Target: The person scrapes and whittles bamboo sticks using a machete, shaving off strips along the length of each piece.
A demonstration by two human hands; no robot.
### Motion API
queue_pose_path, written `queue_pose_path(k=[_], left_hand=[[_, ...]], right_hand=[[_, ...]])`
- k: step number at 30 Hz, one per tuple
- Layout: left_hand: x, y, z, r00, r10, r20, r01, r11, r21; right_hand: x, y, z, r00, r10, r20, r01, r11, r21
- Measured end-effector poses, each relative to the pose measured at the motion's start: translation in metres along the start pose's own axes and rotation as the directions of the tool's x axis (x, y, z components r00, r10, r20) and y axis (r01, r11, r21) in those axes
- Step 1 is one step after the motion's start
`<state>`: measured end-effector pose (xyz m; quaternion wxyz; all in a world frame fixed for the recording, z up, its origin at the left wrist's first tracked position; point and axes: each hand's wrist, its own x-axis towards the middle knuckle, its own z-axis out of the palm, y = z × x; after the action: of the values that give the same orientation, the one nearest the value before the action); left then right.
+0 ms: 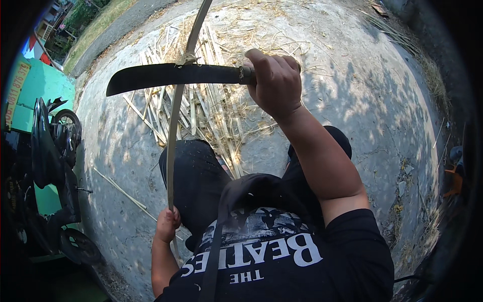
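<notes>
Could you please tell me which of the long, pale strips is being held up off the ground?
The long strip gripped in the left hand, crossing the machete blade; the other strips lie on the ground.

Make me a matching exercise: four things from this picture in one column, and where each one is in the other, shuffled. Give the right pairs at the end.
Things
1. Machete
2. Long pale strip
3. Pile of loose strips
4. Motorcycle

Places
A. Lying scattered on the grey ground, beyond the person's knees
B. Held by its handle in the right hand
C. Near the left edge of the view, beside a green surface
D. Gripped in the left hand, rising across the dark blade

Right pairs
1-B
2-D
3-A
4-C
</notes>
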<state>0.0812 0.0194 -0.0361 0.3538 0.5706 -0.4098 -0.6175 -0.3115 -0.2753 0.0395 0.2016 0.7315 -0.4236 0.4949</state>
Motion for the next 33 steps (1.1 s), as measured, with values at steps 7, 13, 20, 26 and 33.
queue_pose_path(k=[7,13,20,26,33], left_hand=[[0.004,0.008,0.002,0.996,-0.009,-0.09,0.02,0.992,0.121],[0.001,0.017,0.01,0.986,0.011,-0.164,0.014,0.988,0.151],[-0.016,0.003,0.018,0.894,0.325,-0.308,0.04,0.628,0.777],[-0.025,-0.026,0.006,0.885,0.35,-0.306,0.038,0.602,0.798],[-0.025,-0.022,0.013,0.889,0.333,-0.315,-0.003,0.692,0.722]], right_hand=[[0.007,-0.001,-0.015,1.0,0.022,-0.008,-0.022,1.0,-0.017],[0.008,0.003,-0.011,0.999,0.051,0.009,-0.051,0.998,0.027],[-0.003,0.015,0.0,0.917,0.304,0.258,-0.337,0.937,0.093],[-0.012,0.025,0.01,0.707,0.418,0.57,-0.475,0.878,-0.055],[-0.022,0.013,0.015,0.549,0.283,0.786,-0.444,0.896,-0.013]])
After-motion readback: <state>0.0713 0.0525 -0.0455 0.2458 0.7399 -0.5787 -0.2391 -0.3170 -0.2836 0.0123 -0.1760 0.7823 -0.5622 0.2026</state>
